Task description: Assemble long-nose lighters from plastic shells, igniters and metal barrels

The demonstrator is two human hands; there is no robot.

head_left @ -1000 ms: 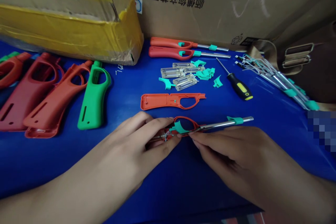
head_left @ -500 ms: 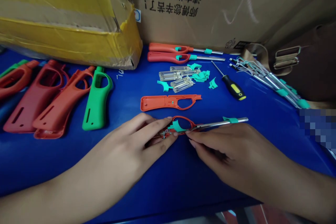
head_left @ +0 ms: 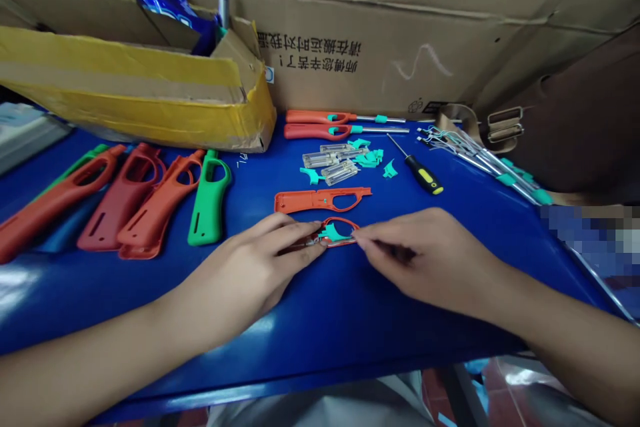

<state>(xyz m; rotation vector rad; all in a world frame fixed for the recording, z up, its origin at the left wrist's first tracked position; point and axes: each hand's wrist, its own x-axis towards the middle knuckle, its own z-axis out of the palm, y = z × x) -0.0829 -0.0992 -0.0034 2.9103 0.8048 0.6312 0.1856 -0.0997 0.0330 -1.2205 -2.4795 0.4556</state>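
My left hand (head_left: 260,257) is closed around the handle end of an open orange lighter half-shell (head_left: 345,221), keeping it low over the blue table. A turquoise trigger (head_left: 334,233) sits in this shell, beside my left fingertips. My right hand (head_left: 425,257) pinches at the neck end of the same lighter, thumb and fingers together. Behind that hand the lighter's metal tube is hidden. Just beyond lies the other orange half-shell (head_left: 320,200), inner side up.
Left on the table (head_left: 320,340) lie several coloured handles (head_left: 206,203). Clear fuel tanks (head_left: 340,163), turquoise triggers (head_left: 370,159), two assembled lighters (head_left: 320,131), a screwdriver (head_left: 425,173) and metal tubes with wires (head_left: 480,157) are farther back. Cardboard boxes (head_left: 200,117) stand behind.
The head view has tilted up and shifted, showing more of the boxes. My right hand has turned and risen against the lighter's neck, and the metal tube has gone out of sight behind it.
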